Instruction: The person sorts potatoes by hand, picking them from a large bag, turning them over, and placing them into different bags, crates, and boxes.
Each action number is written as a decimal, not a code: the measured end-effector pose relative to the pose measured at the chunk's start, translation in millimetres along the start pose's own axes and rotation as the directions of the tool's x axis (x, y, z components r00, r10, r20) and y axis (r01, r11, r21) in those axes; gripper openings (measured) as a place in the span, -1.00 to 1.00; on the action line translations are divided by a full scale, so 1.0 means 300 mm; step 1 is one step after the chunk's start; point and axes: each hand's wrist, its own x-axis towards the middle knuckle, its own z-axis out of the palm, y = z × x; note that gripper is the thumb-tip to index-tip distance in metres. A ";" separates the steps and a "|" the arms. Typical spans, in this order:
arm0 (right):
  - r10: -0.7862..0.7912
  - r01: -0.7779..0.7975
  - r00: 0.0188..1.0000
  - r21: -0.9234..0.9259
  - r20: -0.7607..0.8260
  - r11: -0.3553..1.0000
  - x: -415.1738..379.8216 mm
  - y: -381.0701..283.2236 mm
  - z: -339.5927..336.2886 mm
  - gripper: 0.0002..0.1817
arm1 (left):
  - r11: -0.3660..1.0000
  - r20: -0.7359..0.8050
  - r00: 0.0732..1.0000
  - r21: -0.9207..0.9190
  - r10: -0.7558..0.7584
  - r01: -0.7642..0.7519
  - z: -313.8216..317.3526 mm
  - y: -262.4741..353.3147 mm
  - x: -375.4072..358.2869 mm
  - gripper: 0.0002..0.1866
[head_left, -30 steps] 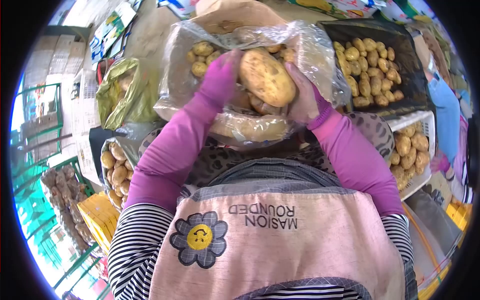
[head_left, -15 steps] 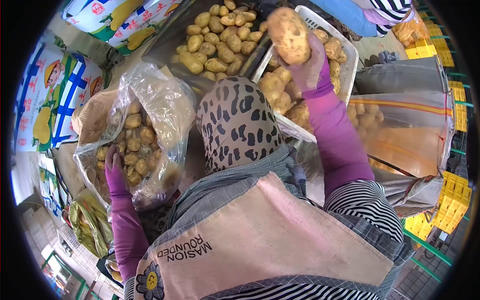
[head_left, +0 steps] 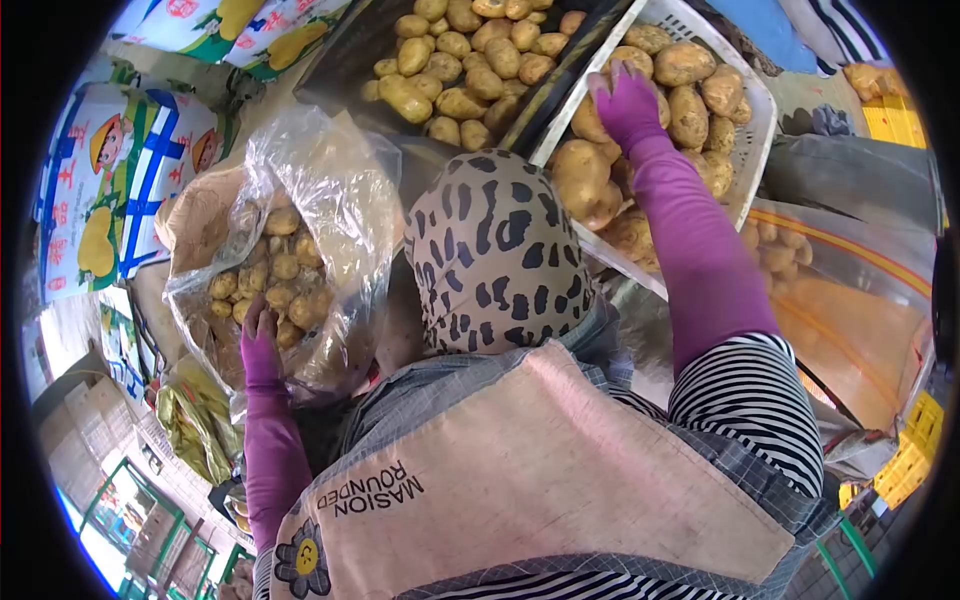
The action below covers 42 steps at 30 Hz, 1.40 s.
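My right hand [head_left: 630, 108], in a purple glove, lies over the potatoes [head_left: 688, 112] in a white plastic crate [head_left: 757, 150] at the upper right. Its fingers are stretched out and slightly apart, touching the potatoes; the palm side is hidden. At the left, my left hand [head_left: 260, 338] rests at the near side of a clear plastic bag [head_left: 352, 190], with its fingers extended against the smaller potatoes [head_left: 284, 268] inside. I see no potato gripped in it.
A dark-lined container of potatoes [head_left: 475, 65] stands at the top middle. Printed potato bags [head_left: 105, 190] are at the left. A grey and orange bag [head_left: 840, 285] with potatoes lies right of the crate. Another person's striped sleeve [head_left: 835, 30] shows at the top right.
My right hand has come down into the white crate and no longer holds up the large potato. My left hand stays at the bag. The whole view has shifted slightly.
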 end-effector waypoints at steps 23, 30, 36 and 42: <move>-0.175 0.169 0.978 0.909 -0.109 0.380 0.037 -0.828 -0.371 -0.32 | 0.725 0.449 0.873 0.664 -0.191 -0.183 -0.133 -0.339 0.437 -0.51; -0.686 0.057 0.716 0.970 0.126 0.238 -0.261 -1.333 -0.238 -0.54 | 0.445 0.504 0.546 0.860 -0.669 -0.249 0.082 -0.246 0.426 -0.37; -0.647 -0.024 0.711 0.930 0.275 0.368 -0.221 -1.321 -0.200 -0.54 | 0.365 0.401 0.614 0.911 -0.680 -0.190 0.066 -0.188 0.300 -0.36; -0.727 -0.011 0.637 0.947 0.255 0.322 -0.231 -1.295 -0.176 -0.55 | 0.869 0.653 0.584 0.271 -0.481 0.413 -0.130 -0.284 0.339 -0.31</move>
